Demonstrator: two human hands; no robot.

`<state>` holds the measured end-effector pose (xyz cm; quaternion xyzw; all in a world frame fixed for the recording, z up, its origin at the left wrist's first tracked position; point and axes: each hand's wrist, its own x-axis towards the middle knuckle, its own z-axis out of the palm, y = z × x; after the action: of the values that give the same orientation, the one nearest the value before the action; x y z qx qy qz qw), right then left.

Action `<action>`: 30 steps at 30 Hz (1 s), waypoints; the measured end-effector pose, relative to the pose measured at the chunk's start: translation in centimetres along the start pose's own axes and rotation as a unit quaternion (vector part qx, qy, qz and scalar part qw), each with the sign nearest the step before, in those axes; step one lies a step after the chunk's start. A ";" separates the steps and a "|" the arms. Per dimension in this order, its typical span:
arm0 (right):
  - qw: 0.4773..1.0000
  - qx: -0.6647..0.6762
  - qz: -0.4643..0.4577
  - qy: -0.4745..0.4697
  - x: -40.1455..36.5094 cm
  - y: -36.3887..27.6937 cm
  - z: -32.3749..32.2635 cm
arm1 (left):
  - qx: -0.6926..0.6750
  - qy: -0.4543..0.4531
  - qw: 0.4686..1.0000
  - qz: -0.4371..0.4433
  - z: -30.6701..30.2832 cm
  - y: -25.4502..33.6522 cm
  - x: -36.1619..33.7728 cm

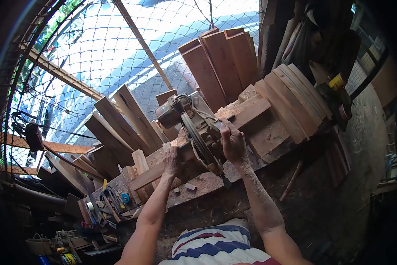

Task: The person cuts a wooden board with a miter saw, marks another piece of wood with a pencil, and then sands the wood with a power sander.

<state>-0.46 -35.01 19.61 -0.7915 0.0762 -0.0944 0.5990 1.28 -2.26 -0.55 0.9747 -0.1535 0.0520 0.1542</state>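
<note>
Sawdust-covered bench (207, 183), mesh (97, 57) behind: right hand (233, 142) clenched on circular saw (194, 128) sitting on the plank (251, 110), left hand (171, 160) gripping plank down, seemingly just beside the blade, so kickback could catch fingers.

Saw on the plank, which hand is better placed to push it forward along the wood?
Right, probably. The right hand grips the saw at its handle, while the left hand rests on the plank beside it, steadying the wood.
</note>
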 end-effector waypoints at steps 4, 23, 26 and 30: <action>1.000 -0.011 0.002 0.010 -0.1 0.1 0.1 | 0.020 -0.011 1.000 0.005 -0.5 0.2 0.2; 1.000 -0.001 -0.008 0.027 0.2 0.3 0.5 | -0.003 0.005 1.000 0.001 -0.5 0.3 0.0; 0.999 -0.033 0.006 0.009 1.7 -1.9 0.6 | 0.004 -0.014 1.000 -0.010 -0.6 0.6 0.1; 1.000 -0.010 -0.010 0.007 0.8 -1.4 0.2 | 0.011 -0.009 1.000 -0.010 -0.6 0.7 0.1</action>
<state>0.32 -34.64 21.00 -0.7974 0.0739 -0.1051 0.5897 1.10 -2.76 0.26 0.9782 -0.1441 0.0431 0.1431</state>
